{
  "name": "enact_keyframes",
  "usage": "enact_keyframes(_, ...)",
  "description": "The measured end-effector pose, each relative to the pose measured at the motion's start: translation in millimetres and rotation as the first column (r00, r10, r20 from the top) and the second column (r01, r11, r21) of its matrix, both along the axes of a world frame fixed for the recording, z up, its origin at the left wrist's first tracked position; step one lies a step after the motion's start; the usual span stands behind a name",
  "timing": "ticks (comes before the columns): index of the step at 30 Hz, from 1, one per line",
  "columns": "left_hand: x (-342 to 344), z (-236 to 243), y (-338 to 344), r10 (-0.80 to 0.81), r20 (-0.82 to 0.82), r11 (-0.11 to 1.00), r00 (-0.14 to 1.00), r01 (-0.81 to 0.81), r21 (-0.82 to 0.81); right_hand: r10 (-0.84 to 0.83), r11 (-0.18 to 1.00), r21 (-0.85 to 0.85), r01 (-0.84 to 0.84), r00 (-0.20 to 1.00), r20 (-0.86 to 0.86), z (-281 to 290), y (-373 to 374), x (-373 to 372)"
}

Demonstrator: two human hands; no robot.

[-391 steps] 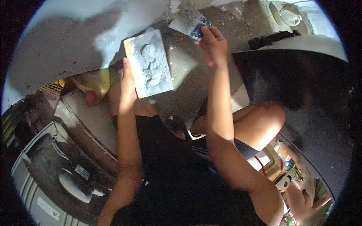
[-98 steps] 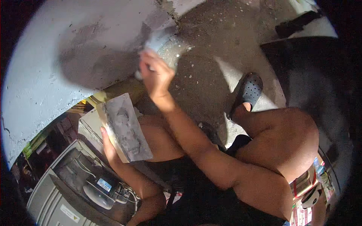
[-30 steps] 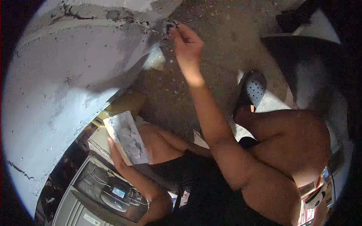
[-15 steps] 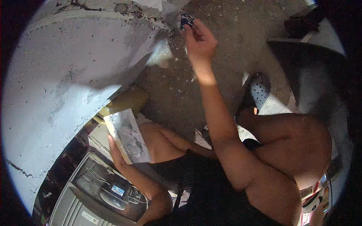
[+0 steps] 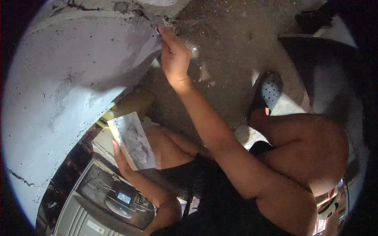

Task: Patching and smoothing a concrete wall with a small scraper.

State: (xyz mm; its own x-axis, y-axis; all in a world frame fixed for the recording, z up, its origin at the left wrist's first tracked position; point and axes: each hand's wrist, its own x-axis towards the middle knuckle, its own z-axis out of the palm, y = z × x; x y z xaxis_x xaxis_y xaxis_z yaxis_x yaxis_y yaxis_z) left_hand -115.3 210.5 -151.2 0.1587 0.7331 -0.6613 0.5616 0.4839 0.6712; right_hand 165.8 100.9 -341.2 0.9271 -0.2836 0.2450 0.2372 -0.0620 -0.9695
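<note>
My right hand point(image 5: 175, 59) is stretched up and forward, fingers closed around a small trowel point(image 5: 154, 24). Only part of the blade shows past my fingertips; the handle is hidden inside my fist. The blade's tip lies against the curved grey concrete wall point(image 5: 71, 74), right at a rough, cracked seam near the top of the view, where darker wet mortar point(image 5: 138, 43) is smeared over the surface.

My left hand point(image 5: 120, 159) is low, near my knee, gripping a flat rectangular board point(image 5: 134, 141) from underneath, fingers wrapped at its lower edge. The board is tilted, its top face coated with grey mortar. It is well apart from the trowel and the wall.

I'm crouched; a dark perforated clog point(image 5: 267, 92) on one foot rests on the gritty floor point(image 5: 232, 47), speckled with pale crumbs. Below the board I see grey machinery point(image 5: 114, 196), detail unclear.
</note>
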Motion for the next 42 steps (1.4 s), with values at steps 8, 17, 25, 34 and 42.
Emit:
enact_keyframes(8, -1.5, -2.8, 1.2, 0.007, 0.096, 1.0, 0.995, -0.008, 0.004, 0.107, 0.994, 0.044, -0.104, 0.99, -0.087, 18.8, 8.2, -33.4)
enact_keyframes(17, 3.0, 1.6, -2.8, 0.025, -0.023, 0.999, 0.999, -0.024, 0.027, 0.179, 0.983, 0.046, -0.176, 0.982, -0.067, 24.9, 14.6, -75.6)
enact_keyframes(25, -3.7, 20.7, -5.1, -0.026, 0.1, 0.998, 0.995, 0.021, 0.06, -0.002, 0.99, 0.138, 0.023, 0.989, -0.145, 9.7, -33.1, -67.4)
enact_keyframes(34, -3.2, 15.2, -6.6, -0.065, 0.091, 0.996, 0.994, 0.059, 0.07, -0.008, 1.0, -0.002, 0.008, 0.993, 0.115, 43.0, -26.1, -4.7)
enact_keyframes(42, -10.6, 15.0, -1.5, -0.031, 0.099, 0.997, 0.995, 0.024, 0.076, 0.134, 0.991, -0.022, -0.132, 0.981, 0.142, 49.9, -30.7, 5.6)
